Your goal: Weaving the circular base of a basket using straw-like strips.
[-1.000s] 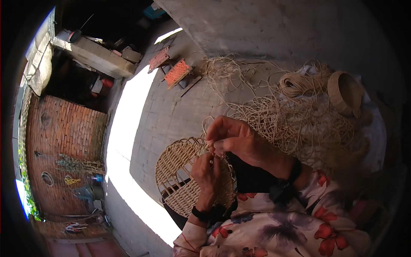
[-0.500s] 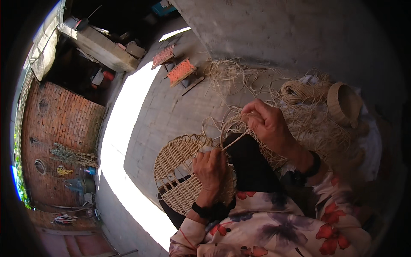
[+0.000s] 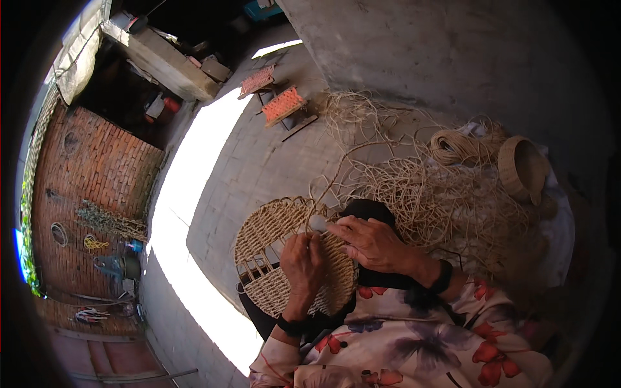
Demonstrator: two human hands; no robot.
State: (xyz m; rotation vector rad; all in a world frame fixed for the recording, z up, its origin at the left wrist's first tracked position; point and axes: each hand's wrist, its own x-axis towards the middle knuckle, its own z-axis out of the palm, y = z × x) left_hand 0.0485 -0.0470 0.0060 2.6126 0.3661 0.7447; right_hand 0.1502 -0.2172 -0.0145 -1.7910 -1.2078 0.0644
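A round woven cord panel (image 3: 262, 226) lies across my lap, with bare rods showing in a gap between its two woven parts. My left hand (image 3: 303, 262) is closed on the panel beside that gap, its fingertips curled at the inner edge of the weave. Close by, my right hand (image 3: 375, 244) has its thumb and forefinger drawn together over the right part. Whatever is in those fingers is too small to make out. A pale cord (image 3: 341, 163) runs from the weave up toward the loose heap. A whitish spot shows between the hands, blurred.
Tangled cord (image 3: 440, 194) spreads over the floor to my right, beside a coil of cord (image 3: 449, 145) and a woven basket (image 3: 517, 165) on white cloth. Two low stools with orange-red woven seats (image 3: 283, 105) stand farther off. A grey wall (image 3: 440, 52) rises behind the cord.
My right hand has come down and left from above the cord heap to the panel. The strand it was pulling taut no longer stretches between the hands. My left hand has shifted slightly down and left.
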